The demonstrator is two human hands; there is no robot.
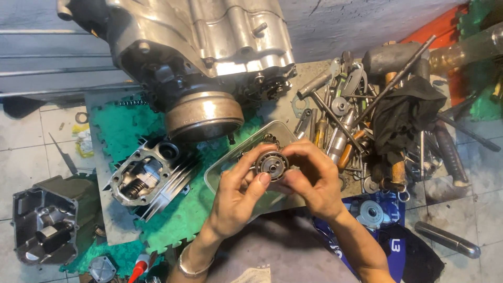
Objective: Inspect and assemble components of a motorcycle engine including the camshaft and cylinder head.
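**Round gear assy held up in both hands**

Round gear assembly (272, 164) is off the engine block (201, 57), gripped between both hands over the clear plastic tray (220, 173). Left hand (238, 196) pinches its near-left rim w/ thumb & fingers; right hand (312, 178) clasps the right side. Judging by the layout, teardown is well on: cylinder head (146, 181) & side cover (44, 225) lie apart near the green mat's (123, 126) left edge; tools (346, 120) piled at right.

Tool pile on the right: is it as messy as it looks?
Yes. The tools lie heaped and crisscrossed, a dark rag thrown over them. Both hands hold a round metal part.
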